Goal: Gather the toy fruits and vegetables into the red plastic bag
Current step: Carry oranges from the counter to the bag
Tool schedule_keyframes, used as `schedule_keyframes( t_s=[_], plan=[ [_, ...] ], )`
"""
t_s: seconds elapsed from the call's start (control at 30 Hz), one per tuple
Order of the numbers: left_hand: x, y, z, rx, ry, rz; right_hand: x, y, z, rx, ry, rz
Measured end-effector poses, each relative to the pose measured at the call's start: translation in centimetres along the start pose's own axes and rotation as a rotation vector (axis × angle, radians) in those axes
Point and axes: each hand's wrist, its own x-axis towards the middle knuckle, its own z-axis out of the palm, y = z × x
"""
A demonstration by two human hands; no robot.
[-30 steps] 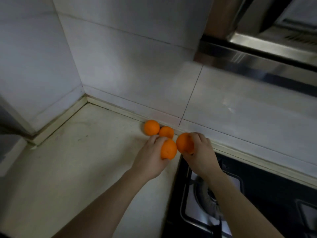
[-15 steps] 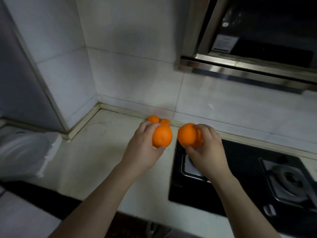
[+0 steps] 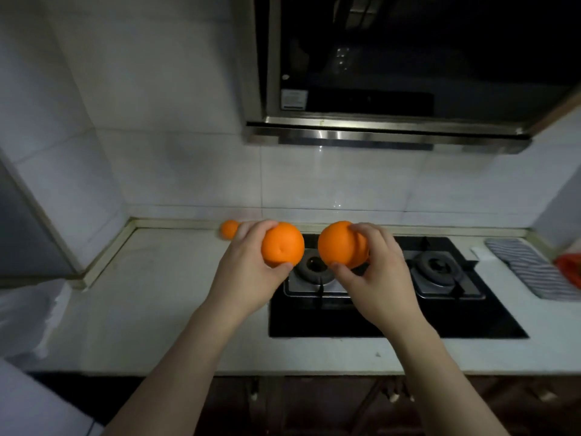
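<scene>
My left hand (image 3: 248, 278) grips a toy orange (image 3: 283, 244), lifted above the counter beside the hob. My right hand (image 3: 377, 278) grips a second toy orange (image 3: 341, 243) over the left burner. Another toy orange (image 3: 229, 229) lies on the counter against the back wall, partly hidden behind my left fingers. Something red, maybe the red plastic bag (image 3: 570, 268), shows at the far right edge, mostly cut off.
A black gas hob (image 3: 471, 319) with two burners sits in the counter (image 3: 141, 303). A range hood (image 3: 386, 133) hangs above it. A striped cloth (image 3: 531, 269) lies to the right. White plastic (image 3: 22, 316) sits at the left edge.
Both hands have lifted their oranges away from the back wall toward me. The view has pulled back and swung right, bringing the whole hob, the cloth and the red thing into sight.
</scene>
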Motion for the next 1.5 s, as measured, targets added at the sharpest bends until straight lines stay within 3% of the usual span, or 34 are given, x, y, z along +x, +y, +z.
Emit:
schedule_keyframes(
  t_s=[0.73,1.1,1.5],
  plan=[
    [-1.7,24.7,27.1,-0.233,-0.214,0.164,-9.0,22.3,-26.6,-0.115,0.241,0.3],
    [1.0,31.1,38.2,-0.364,-0.382,0.201,-9.8,31.6,-32.3,-0.159,0.366,0.471],
    [9.1,35.8,52.4,-0.515,-0.539,0.21,-3.9,43.2,-36.7,-0.294,0.421,0.612]
  ],
)
